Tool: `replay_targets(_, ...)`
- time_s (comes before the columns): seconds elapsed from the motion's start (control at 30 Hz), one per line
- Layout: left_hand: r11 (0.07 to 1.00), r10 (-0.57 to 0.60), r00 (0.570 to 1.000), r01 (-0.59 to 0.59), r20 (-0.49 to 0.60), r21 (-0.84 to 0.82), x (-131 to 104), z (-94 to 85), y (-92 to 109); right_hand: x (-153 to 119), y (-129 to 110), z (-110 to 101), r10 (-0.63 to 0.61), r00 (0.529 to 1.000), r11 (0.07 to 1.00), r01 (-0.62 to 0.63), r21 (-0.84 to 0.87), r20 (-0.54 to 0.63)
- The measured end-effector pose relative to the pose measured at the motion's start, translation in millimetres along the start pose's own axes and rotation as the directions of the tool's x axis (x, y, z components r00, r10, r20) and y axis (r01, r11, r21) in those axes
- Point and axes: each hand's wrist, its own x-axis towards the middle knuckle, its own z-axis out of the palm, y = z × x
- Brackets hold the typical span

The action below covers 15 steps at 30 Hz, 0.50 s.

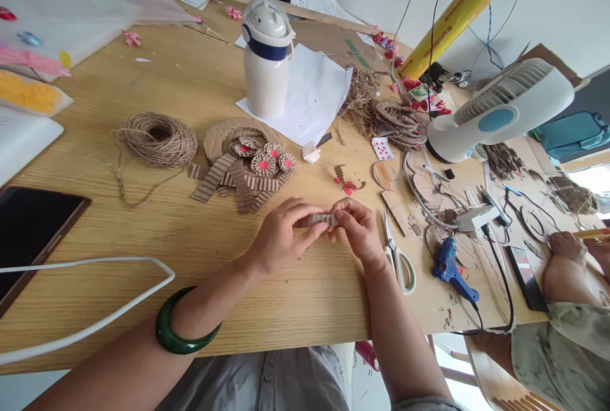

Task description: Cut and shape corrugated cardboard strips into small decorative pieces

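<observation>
A short strip of corrugated cardboard point(321, 219) is pinched between both my hands above the near part of the table. My left hand point(284, 233) grips its left end between thumb and fingers. At the other end, the fingertips of my right hand point(356, 228) close on the strip. Beyond my left hand lie cardboard strips point(248, 182) and ruffled cardboard rosettes point(264, 163) with red centres, on a round cardboard ring point(222, 134). White-handled scissors point(398, 258) rest beside my right wrist. Small red petals with brown cardboard bits point(348, 185) lie just past my right hand.
A ball of twine point(159, 141), a white bottle point(267, 61) and a white fan point(500, 109) stand farther back. Right of me are a blue glue gun point(450, 271) with its cord and another person's hand point(567, 249). A tablet point(35, 233) and white cable point(95, 325) lie left.
</observation>
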Motion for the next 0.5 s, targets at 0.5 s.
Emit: replay_targets(0.5, 0.898, -0.372, 0.927, 0.371, 0.045, -0.237, 0, -3.9, -1, -84, -44, -26, -0.36, 0.869, 0.304, -0.235, -0.923, -0.339)
